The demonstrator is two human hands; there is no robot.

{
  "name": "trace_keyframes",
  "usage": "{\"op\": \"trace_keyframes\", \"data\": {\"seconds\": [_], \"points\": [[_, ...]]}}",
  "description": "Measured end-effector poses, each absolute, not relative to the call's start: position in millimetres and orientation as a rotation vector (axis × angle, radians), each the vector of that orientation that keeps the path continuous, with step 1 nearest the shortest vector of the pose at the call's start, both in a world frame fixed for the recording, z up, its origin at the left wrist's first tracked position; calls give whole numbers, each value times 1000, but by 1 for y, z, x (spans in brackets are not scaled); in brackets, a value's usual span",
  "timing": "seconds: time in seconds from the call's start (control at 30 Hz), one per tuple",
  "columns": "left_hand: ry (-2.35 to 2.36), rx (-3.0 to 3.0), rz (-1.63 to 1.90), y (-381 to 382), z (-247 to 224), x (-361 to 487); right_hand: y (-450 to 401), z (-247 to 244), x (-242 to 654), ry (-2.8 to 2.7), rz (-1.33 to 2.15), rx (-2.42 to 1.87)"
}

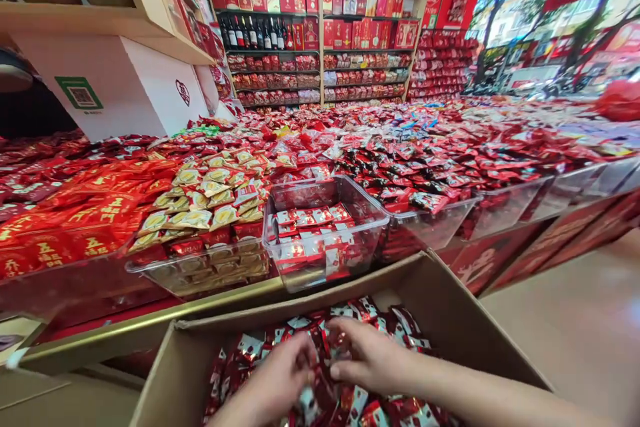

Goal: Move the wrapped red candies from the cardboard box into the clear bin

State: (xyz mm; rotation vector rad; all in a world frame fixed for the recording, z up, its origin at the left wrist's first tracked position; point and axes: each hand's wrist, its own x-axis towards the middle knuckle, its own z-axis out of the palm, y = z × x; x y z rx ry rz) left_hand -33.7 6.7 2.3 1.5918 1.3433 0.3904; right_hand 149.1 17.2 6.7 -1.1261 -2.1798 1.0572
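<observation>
Left hand (287,373), motion-blurred, and right hand (365,355), thumb apart from bent fingers, both over small glossy red-and-white packets (250,348) inside an open brown cardboard box (443,320) at 6 o'clock; can't tell if either pinches one, fingertips partly hidden. Box's near side cut off, packet print unreadable. Clear rectangular plastic bin (371,240) at box's 12 o'clock holds red-and-white sachets (316,217), lower ones seen only through its wall.

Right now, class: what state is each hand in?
Left hand: fingers curled at the red packets; grip unclear.
Right hand: fingers bent over packets; grip unclear.
</observation>
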Motion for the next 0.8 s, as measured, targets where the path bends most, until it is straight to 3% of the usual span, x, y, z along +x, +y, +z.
{"op": "trace_keyframes", "data": {"seconds": [0.1, 0.17, 0.33, 0.57, 0.8], "points": [[1295, 1549, 535, 18, 8, -28, 24, -18, 149, -1736, 1677, -1121], [1273, 1480, 681, 19, 13, -25, 28, -18, 147, -1519, 1896, -1026], [1205, 1112, 1018, 11, 29, -17, 28, 6, 142, -1268, 1919, -976], [1199, 991, 911, 9, 39, -12, 23, 10, 144, -1177, 1831, -1053], [1229, 853, 992, 10, 41, -16, 20, 5, 141, -1086, 2046, -927]]}}
